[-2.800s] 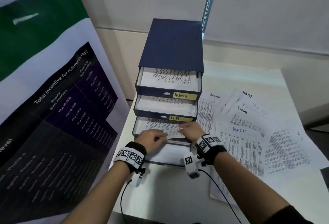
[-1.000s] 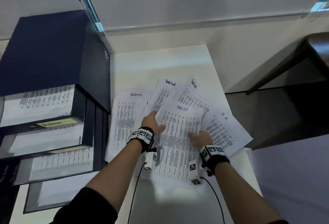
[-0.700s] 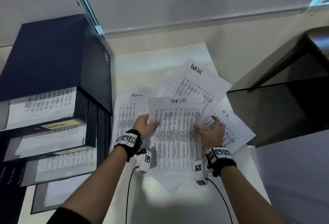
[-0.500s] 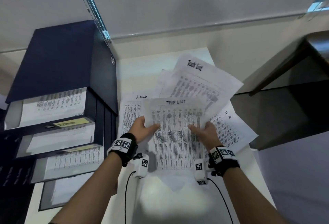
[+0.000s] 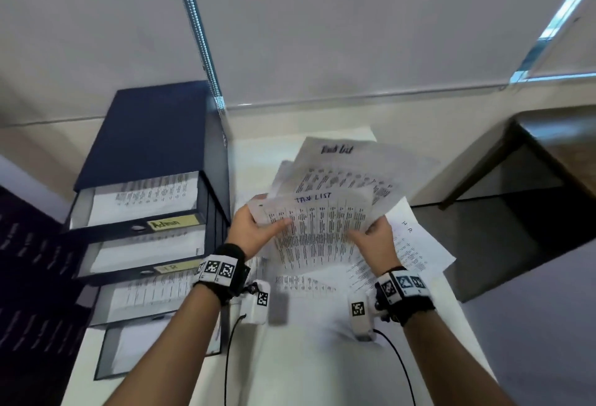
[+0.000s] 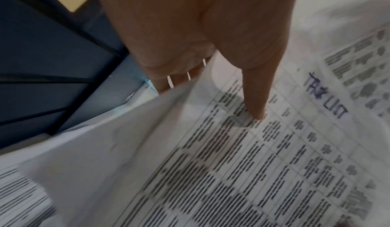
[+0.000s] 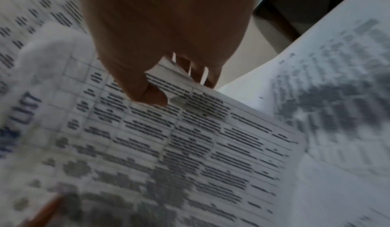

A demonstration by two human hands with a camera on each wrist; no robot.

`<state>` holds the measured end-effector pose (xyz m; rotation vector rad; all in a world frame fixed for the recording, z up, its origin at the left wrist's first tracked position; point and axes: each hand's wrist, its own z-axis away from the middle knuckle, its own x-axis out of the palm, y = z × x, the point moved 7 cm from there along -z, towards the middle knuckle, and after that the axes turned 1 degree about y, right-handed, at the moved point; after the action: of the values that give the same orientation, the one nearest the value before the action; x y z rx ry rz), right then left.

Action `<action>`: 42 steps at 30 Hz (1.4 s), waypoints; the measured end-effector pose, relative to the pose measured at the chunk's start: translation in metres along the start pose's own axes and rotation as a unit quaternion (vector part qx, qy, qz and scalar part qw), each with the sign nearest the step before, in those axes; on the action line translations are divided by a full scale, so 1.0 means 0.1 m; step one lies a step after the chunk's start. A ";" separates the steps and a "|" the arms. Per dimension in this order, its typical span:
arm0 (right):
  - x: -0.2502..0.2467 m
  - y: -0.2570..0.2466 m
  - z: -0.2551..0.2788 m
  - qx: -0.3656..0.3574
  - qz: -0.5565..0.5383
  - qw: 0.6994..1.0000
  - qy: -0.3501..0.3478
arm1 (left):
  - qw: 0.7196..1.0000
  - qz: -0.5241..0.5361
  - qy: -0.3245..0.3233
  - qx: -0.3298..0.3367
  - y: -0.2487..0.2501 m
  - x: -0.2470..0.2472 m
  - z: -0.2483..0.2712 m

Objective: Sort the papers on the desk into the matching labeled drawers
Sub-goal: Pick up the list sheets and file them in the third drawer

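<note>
Both hands hold a fanned bundle of "Task List" papers (image 5: 322, 231) lifted off the white desk (image 5: 309, 367). My left hand (image 5: 254, 231) pinches the bundle's left edge, thumb (image 6: 255, 97) on top of the front sheet (image 6: 242, 164), fingers beneath. My right hand (image 5: 375, 241) pinches the right edge, thumb (image 7: 147, 93) on top of the sheet (image 7: 179, 139). An "HR" paper (image 5: 416, 244) lies on the desk at the right. The dark blue drawer unit (image 5: 151, 186) stands at the left with several drawers pulled out, labelled "Admin" (image 5: 172, 222) and "HR" (image 5: 171, 267), papers inside.
A dark wooden table (image 5: 554, 147) stands to the right across a gap of floor. A wall and window blind rise behind the desk. A dark printed banner (image 5: 22, 263) hangs at the far left. Cables run from the wrist cameras over the desk's front.
My hands left the third drawer, moved right to the spread papers, gathered the Task List sheets and lifted them off the desk. The bundle now sits higher and tilts toward the drawers.
</note>
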<state>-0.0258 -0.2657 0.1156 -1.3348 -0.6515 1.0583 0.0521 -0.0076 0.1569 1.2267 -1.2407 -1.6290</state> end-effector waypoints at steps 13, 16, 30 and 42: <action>0.19 -0.46 0.31 -0.083 0.054 0.994 0.034 | 0.998 0.001 0.050 0.035 0.19 -0.24 0.24; 0.20 -0.26 0.28 -0.030 0.080 0.996 0.017 | 0.999 -0.007 0.036 0.014 -0.01 -0.32 0.22; 0.62 -0.45 0.60 -0.045 0.161 0.981 -0.100 | 0.996 -0.038 0.067 -0.045 -0.18 -0.79 0.61; 1.76 0.02 1.49 -0.041 0.151 0.938 -0.308 | 0.982 -0.038 0.039 -0.178 -1.01 -1.91 1.69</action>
<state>-0.0829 -0.0429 0.1066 -1.1909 -0.9768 1.7494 -0.0595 0.2405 0.1198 1.1091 -0.8159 -1.7488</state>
